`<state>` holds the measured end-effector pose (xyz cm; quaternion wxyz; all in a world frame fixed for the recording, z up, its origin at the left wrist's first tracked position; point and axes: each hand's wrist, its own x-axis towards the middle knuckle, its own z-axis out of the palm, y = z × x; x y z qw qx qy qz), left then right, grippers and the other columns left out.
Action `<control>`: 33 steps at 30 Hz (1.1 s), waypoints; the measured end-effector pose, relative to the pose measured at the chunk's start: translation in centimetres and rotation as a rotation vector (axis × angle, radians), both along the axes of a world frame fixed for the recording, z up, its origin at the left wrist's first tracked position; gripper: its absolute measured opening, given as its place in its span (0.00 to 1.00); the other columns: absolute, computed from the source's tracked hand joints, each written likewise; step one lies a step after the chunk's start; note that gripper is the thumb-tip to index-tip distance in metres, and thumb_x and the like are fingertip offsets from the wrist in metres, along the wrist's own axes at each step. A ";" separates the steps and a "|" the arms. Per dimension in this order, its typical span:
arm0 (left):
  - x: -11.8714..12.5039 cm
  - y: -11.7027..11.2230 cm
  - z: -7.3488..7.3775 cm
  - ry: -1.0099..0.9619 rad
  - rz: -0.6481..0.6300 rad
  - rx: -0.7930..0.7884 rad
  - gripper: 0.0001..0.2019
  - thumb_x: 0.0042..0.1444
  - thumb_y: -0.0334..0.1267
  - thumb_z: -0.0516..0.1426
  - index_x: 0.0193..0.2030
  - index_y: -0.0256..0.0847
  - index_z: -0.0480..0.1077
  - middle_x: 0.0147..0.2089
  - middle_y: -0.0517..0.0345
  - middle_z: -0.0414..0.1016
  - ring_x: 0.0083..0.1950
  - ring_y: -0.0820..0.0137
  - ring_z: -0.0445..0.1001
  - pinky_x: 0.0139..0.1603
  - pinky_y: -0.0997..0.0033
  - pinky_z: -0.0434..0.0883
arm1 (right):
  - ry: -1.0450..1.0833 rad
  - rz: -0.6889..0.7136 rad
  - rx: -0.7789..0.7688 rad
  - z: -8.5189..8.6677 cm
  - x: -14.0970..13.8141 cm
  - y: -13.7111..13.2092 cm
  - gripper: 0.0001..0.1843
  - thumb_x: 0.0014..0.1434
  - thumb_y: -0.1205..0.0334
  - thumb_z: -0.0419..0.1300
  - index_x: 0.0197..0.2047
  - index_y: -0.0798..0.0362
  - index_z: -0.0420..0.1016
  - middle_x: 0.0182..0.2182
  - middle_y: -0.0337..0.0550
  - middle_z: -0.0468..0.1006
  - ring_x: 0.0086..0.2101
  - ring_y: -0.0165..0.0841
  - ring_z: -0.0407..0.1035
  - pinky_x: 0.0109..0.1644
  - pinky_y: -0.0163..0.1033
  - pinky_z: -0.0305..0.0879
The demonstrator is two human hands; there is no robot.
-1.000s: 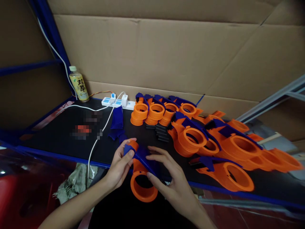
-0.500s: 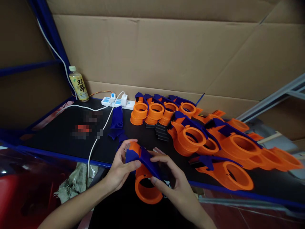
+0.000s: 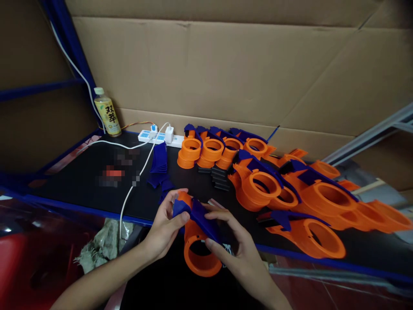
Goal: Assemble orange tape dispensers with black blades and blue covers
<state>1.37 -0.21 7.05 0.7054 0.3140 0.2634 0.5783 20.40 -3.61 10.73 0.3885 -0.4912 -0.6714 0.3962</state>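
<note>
Both hands hold one orange and blue tape dispenser (image 3: 202, 260), its open ring hanging downward at the table's front edge. My left hand (image 3: 166, 228) grips the head end, with the thumb pressed on a blue flap. My right hand (image 3: 237, 245) is closed around the side, fingers on the blue strip and thumb by the ring's rim. Behind the left hand lie loose blue plastic pieces (image 3: 158, 181) and a fanned stack of blue plates (image 3: 159, 158). A small pile of black parts (image 3: 220, 178) sits farther back.
Several similar tape dispensers (image 3: 258, 189) stand and lie across the right of the black table (image 3: 93, 189). A power strip (image 3: 177, 141) with chargers runs along the cardboard wall (image 3: 206, 69). A white cable (image 3: 121, 209) hangs over the front edge. A drink bottle (image 3: 108, 114) stands back left.
Hardly anything differs. The view has shifted slightly, and both hands keep the same hold on the dispenser, with the left thumb a little higher on the blue flap.
</note>
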 end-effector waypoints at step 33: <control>-0.3 -1.7 1.4 0.197 -0.122 0.196 0.39 0.39 0.31 0.74 0.62 0.47 0.72 0.58 0.46 0.77 0.57 0.54 0.75 0.57 0.61 0.72 | 0.358 -0.182 -0.154 -1.1 -0.7 1.0 0.17 0.53 0.47 0.70 0.36 0.49 0.74 0.31 0.38 0.73 0.35 0.34 0.70 0.44 0.37 0.68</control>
